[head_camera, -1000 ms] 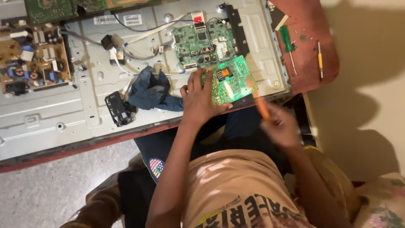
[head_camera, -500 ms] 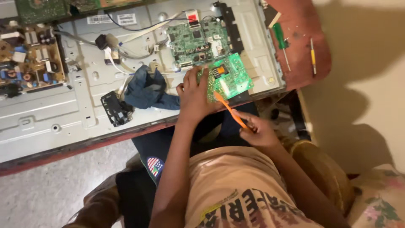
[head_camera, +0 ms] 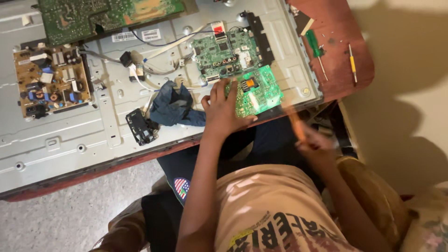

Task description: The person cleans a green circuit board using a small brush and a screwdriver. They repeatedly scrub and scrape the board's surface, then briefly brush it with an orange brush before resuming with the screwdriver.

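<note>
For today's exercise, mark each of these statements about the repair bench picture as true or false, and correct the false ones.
1. The left hand rests on the small green circuit board. True.
2. The right hand holds a hammer. False: it holds a blurred orange tool.
3. A green-handled screwdriver lies on the red table. True.
4. The blue cloth covers the brown power board. False: they lie apart.

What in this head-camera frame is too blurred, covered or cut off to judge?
- Right hand: motion-blurred; its grip on the orange tool is unclear, and the tool's tip is smeared.
- Small green circuit board: its left part lies under the left hand.
- Large green board: cut off by the top edge.
- Blue cloth: hides whatever lies under it.
</note>
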